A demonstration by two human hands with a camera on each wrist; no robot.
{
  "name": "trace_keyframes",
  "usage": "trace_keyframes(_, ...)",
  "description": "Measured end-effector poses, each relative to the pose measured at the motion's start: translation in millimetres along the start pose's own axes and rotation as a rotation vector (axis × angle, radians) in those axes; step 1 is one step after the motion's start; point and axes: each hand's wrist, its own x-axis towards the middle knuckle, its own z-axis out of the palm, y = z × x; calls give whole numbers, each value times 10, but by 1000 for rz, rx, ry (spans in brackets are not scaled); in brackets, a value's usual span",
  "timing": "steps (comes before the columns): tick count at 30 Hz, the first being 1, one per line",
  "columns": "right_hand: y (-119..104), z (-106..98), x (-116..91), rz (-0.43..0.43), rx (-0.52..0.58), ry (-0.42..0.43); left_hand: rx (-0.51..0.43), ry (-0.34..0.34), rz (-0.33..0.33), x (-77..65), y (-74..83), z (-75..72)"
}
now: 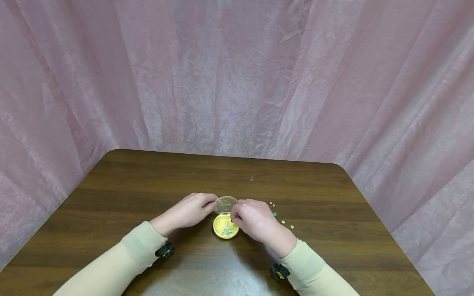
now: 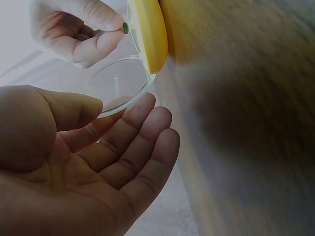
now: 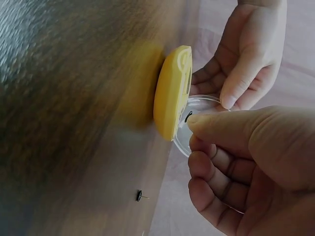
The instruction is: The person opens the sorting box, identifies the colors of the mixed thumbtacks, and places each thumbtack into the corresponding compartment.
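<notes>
A round yellow case (image 1: pixel 216 231) sits on the table with its clear lid (image 1: pixel 226 203) raised at the back. Several thumbtacks (image 1: pixel 229 231) lie inside, near its front. My left hand (image 1: pixel 190 209) holds the lid's edge between thumb and fingers. In the left wrist view, the other fingers of that hand are loosely extended below the lid. Over the case's right side, my right hand (image 1: pixel 255 218) pinches a dark green thumbtack (image 2: pixel 125 28) between thumb and index finger. The head view hides this tack behind the hand.
Several loose thumbtacks, among them a green one (image 1: pixel 275 214), are scattered to the right of the case. One tack (image 3: pixel 139 195) stands point up on the wooden table (image 1: pixel 177 172). A pink curtain (image 1: pixel 229 82) hangs behind the table.
</notes>
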Motion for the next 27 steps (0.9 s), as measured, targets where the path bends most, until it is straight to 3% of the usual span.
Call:
trace_keyframes(16, 35, -60, -20, -14, 2, -2, 6, -4, -12, -11, 23, -13)
trace_keyframes(27, 348, -190, -29, 163, -2, 11, -15, -24, -18, -25, 40, -23)
